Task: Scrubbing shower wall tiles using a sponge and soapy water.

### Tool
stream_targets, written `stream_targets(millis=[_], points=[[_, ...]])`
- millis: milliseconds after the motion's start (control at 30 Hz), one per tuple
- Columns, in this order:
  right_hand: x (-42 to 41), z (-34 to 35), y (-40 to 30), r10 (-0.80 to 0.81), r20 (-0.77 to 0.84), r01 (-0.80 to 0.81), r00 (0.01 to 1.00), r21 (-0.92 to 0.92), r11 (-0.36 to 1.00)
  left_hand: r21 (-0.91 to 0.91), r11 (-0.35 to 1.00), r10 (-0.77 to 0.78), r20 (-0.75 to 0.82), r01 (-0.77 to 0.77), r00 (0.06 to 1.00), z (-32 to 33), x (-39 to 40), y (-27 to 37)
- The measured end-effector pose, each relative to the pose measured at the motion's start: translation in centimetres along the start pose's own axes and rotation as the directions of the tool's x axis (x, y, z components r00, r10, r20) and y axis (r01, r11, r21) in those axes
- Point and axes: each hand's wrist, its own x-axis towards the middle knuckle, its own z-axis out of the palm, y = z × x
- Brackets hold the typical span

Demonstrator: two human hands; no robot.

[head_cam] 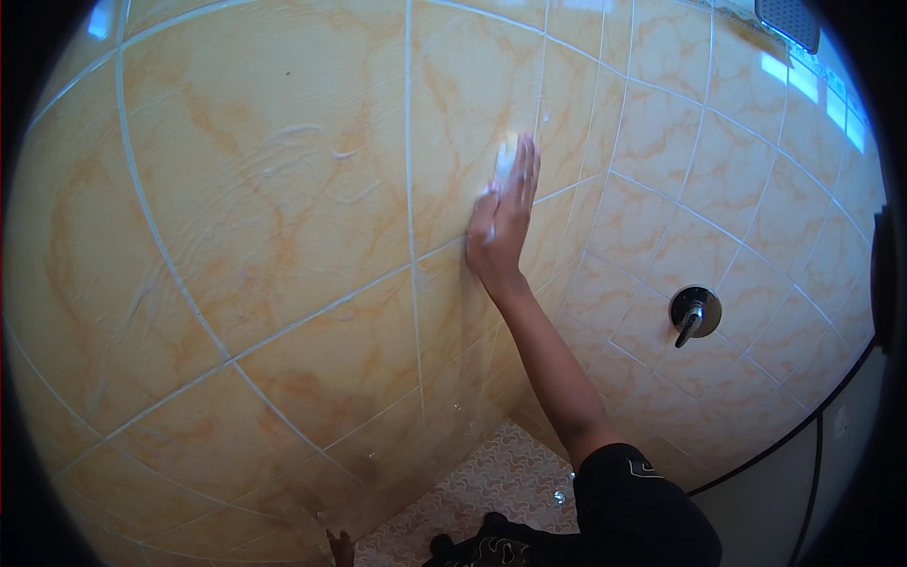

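My right hand (504, 212) is raised against the glossy yellow marbled wall tiles (319, 177), near the corner of the shower. It holds a whitish, foamy piece (506, 161), perhaps a sponge, flat to the wall; its exact kind is unclear. White suds streak the large tiles to the left of the hand. Low in the picture my left hand (341, 548) is only partly visible, fingers apart and pointing up by the lower wall, with nothing seen in it.
A chrome shower valve with a lever (695, 312) is fixed on the right-hand tiled wall. A square shower head (789, 25) hangs at the upper right. Below lies a patterned floor (496, 471), with my dark shoes (494, 523) on it. A dark-edged grey panel (765, 475) stands at the lower right.
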Motion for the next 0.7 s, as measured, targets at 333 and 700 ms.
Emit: stream_targets(millis=[333,700], points=[[4.5,0.8,4.4,-0.051,-0.112,0.062,0.992,0.097,0.993,0.072,0.96,-0.264,-0.08,0.27,0.961,3.8,-4.8,-2.3],[9.5,2.0,3.6,-0.203,-0.159,0.23,0.966,0.174,0.958,0.453,0.787,0.457,0.029,-0.42,0.889,12.3,-5.0,3.0]])
